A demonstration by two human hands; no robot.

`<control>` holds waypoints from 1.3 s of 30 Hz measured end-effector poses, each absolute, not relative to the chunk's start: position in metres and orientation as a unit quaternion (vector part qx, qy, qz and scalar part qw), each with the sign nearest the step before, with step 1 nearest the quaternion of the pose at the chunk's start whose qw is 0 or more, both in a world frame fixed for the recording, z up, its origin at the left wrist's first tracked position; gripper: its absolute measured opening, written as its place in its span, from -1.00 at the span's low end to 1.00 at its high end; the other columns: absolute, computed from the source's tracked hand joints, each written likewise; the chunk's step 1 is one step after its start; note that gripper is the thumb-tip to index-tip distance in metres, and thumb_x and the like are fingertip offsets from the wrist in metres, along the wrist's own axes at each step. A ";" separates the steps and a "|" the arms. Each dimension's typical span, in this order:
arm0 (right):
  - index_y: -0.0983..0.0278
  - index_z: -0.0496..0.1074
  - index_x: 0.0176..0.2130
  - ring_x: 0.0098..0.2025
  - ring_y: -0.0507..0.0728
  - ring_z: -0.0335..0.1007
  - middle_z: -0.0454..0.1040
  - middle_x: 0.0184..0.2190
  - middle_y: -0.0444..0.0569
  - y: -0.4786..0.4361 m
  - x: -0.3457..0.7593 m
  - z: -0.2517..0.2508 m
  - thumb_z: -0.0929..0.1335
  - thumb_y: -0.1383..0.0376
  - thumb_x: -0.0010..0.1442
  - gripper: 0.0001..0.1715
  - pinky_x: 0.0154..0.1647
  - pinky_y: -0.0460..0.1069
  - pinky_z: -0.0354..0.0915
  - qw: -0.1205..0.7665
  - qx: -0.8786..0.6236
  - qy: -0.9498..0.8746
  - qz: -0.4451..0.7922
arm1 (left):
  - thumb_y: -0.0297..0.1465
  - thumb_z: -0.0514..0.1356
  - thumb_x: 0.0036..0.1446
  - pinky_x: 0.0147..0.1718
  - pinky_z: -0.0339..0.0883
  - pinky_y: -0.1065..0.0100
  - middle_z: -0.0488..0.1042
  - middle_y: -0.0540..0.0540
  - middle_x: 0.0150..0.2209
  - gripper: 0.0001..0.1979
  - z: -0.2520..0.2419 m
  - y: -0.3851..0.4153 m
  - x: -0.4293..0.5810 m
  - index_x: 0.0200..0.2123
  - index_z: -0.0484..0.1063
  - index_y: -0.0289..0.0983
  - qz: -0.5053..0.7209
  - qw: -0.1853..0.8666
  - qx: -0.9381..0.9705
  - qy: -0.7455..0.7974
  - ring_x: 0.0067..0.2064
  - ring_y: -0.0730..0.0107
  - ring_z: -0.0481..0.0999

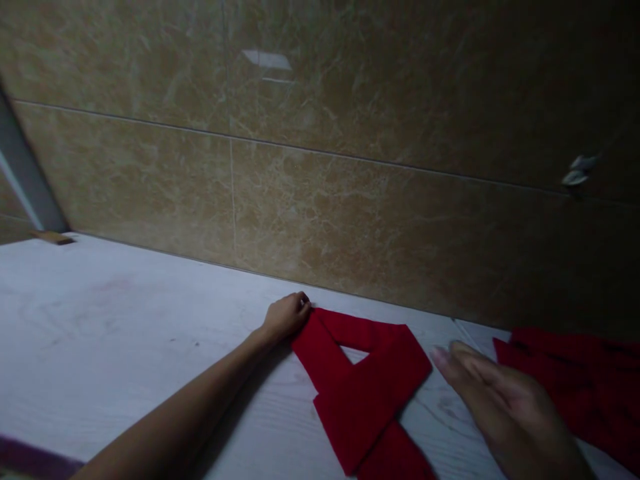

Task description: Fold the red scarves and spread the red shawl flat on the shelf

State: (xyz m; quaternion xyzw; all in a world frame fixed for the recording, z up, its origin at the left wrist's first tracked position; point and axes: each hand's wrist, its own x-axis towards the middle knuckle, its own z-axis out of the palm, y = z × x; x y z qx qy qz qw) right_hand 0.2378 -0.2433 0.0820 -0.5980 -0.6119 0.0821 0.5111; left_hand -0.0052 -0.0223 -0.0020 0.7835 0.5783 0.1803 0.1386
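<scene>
A long red cloth strip [369, 387] lies folded on the white table, with one end crossed over the other. The folds leave a small gap near its far side where the table shows. My left hand [289, 314] is closed at the strip's far left corner, fingertips pinching the fabric. To the right of the strip, my right hand [505, 400] hovers apart from it, somewhat blurred. Its thumb and fingers are stretched out towards the cloth, and I see nothing held there.
More red cloth [580, 380] is heaped at the right of the white table [150, 333]. A brown tiled wall [310, 200] runs along the back edge. A grey post [30, 167] and a small wooden piece [54, 237] stand at far left. A purple edge [37, 459] shows at lower left.
</scene>
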 end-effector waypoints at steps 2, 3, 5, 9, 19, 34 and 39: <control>0.18 0.11 -0.63 -0.60 0.05 0.16 0.15 -0.64 -0.15 -0.223 0.236 0.076 0.37 -0.06 0.24 -0.38 -0.61 -0.05 0.17 0.500 -0.610 -0.600 0.137 | -0.22 0.02 0.36 -0.19 0.39 0.29 0.65 -0.19 -0.08 -0.68 -0.003 -0.022 -0.005 -0.06 0.51 -0.20 0.180 0.139 0.785 0.577 -0.08 0.14 0.64; 0.16 -0.01 -0.63 -0.63 0.03 0.04 0.03 -0.66 -0.18 -0.215 0.234 0.069 0.34 -0.06 0.22 -0.36 -0.65 -0.05 0.07 0.501 -0.616 -0.587 0.158 | -0.21 0.02 0.37 -0.19 0.39 0.30 0.65 -0.19 -0.09 -0.68 -0.003 -0.021 -0.005 -0.06 0.51 -0.20 0.181 0.138 0.785 0.576 -0.09 0.14 0.64; 0.14 -0.13 -0.59 -0.62 -0.01 -0.15 -0.12 -0.64 -0.23 -0.203 0.231 0.051 0.32 0.02 0.20 -0.40 -0.65 -0.05 -0.07 0.510 -0.623 -0.577 0.141 | -0.21 0.02 0.37 -0.20 0.38 0.30 0.65 -0.19 -0.09 -0.68 -0.004 -0.020 -0.005 -0.07 0.51 -0.20 0.183 0.135 0.786 0.575 -0.09 0.15 0.64; 0.14 -0.16 -0.57 -0.60 -0.03 -0.23 -0.18 -0.62 -0.26 -0.196 0.226 0.020 0.26 0.14 0.18 -0.50 -0.62 -0.05 -0.13 0.492 -0.591 -0.635 0.073 | -0.21 0.02 0.37 -0.19 0.37 0.30 0.65 -0.18 -0.06 -0.67 -0.004 -0.020 -0.004 -0.04 0.51 -0.20 0.178 0.140 0.780 0.583 -0.08 0.14 0.63; 0.13 -0.06 -0.64 -0.64 -0.04 -0.15 -0.11 -0.68 -0.27 -0.141 0.262 0.035 0.37 -0.03 0.09 -0.38 -0.66 -0.09 -0.14 0.528 -0.613 -0.577 0.115 | -0.23 0.03 0.37 -0.15 0.39 0.28 0.63 -0.16 -0.03 -0.68 -0.003 -0.021 -0.005 -0.02 0.51 -0.20 0.175 0.140 0.784 0.579 -0.03 0.12 0.62; 0.15 -0.05 -0.65 -0.59 -0.02 -0.13 -0.09 -0.68 -0.26 -0.112 0.300 0.018 0.32 0.15 -0.02 -0.56 -0.55 -0.04 -0.12 0.529 -0.690 -0.491 -0.049 | -0.19 0.02 0.36 -0.14 0.42 0.24 0.64 -0.18 -0.06 -0.66 -0.007 -0.017 -0.003 -0.05 0.52 -0.20 0.174 0.133 0.782 0.584 -0.06 0.11 0.62; 0.16 0.16 -0.61 -0.54 0.05 0.10 0.18 -0.64 -0.19 -0.120 0.319 0.003 0.30 0.10 -0.13 -0.75 -0.45 0.01 0.09 0.539 -0.684 -0.484 -0.087 | -0.20 0.03 0.36 -0.16 0.42 0.24 0.64 -0.18 -0.07 -0.66 -0.008 -0.016 -0.003 -0.05 0.53 -0.21 0.176 0.131 0.782 0.583 -0.08 0.11 0.62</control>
